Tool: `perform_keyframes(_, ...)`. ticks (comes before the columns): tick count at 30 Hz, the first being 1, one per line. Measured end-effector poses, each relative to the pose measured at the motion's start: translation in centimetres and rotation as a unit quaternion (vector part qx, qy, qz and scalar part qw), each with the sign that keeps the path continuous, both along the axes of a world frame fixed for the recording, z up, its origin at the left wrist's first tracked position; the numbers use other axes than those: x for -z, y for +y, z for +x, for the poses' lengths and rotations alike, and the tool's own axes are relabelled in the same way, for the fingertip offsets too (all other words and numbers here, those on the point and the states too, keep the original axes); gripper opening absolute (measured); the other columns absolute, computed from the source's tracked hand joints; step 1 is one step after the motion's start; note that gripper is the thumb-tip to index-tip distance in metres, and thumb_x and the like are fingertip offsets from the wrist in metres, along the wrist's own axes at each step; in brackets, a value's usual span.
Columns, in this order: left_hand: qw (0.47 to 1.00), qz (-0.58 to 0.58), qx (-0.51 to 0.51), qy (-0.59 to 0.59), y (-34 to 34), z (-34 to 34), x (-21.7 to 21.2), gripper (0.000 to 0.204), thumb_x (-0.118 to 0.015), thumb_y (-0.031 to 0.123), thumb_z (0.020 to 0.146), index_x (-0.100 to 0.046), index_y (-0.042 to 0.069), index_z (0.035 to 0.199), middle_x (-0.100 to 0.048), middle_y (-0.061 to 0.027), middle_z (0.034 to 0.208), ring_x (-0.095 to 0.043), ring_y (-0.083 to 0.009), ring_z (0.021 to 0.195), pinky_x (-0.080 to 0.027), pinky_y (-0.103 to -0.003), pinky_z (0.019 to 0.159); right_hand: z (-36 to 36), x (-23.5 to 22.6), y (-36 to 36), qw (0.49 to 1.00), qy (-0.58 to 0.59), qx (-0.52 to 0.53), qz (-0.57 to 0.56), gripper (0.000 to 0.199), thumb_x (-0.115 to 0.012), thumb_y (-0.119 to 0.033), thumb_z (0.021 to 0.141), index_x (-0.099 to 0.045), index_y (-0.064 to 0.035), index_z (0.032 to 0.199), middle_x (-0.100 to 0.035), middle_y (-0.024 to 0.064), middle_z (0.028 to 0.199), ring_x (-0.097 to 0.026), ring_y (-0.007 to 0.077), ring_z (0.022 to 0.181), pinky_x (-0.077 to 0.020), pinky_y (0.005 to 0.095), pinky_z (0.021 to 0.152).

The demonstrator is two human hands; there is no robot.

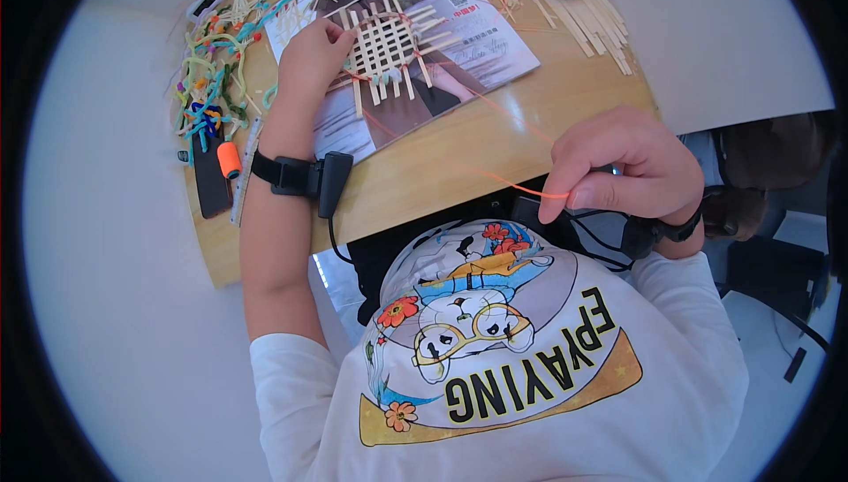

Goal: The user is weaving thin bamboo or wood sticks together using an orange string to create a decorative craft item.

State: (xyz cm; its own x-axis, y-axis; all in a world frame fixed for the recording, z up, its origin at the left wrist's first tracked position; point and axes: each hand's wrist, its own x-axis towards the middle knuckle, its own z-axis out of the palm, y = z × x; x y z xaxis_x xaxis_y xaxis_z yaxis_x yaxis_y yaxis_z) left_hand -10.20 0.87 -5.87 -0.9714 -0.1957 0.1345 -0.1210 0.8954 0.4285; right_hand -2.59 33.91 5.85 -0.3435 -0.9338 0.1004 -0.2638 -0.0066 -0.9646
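One orange thread (521, 187) pinched in right hand (623, 168) grip, running up-left to woven strip mat (389, 45) under left hand (314, 62), fingers pressed flat.

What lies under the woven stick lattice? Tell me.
An open magazine lies under the woven stick lattice, resting on the wooden table. The left hand covers the lattice's left edge.

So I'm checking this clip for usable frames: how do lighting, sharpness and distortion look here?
Head view: even, bright light with soft shadows; the woven stick lattice under the left hand is sharp; the orange thread pinched by the right hand shows clearly; the wooden table edges bow from the fisheye, and the rim is black.
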Motion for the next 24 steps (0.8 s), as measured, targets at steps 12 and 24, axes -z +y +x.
perform_keyframes(12, 1.0, 0.005, -0.013, 0.011, -1.0, -1.3, -0.1, 0.027, -0.056, 0.033, 0.081, -0.062, 0.006, 0.084, -0.065, -0.0113, 0.078, -0.062, -0.0286, 0.075, -0.048, -0.037, 0.068, -0.9, 1.4, -2.9, 0.986, -0.02, -0.156, -0.058, 0.016, -0.057, -0.011, 0.087, -0.064, -0.0002, 0.097, -0.064, 0.0063, 0.078, -0.055, 0.0212, 0.061, -0.0405, 0.0292, 0.052)
perform_keyframes(24, 0.999, 0.028, -0.016, 0.036, -1.5, -1.7, -0.1, 0.025, -0.057, 0.031, 0.081, -0.061, 0.007, 0.084, -0.065, -0.0132, 0.078, -0.062, -0.0317, 0.076, -0.048, -0.039, 0.069, -3.5, -4.2, -1.8, 0.937, 0.09, -0.325, -0.089, 0.025, -0.05, -0.012, 0.089, -0.056, 0.0011, 0.11, -0.053, 0.0047, 0.075, -0.053, 0.0184, 0.061, -0.0409, 0.0292, 0.049)
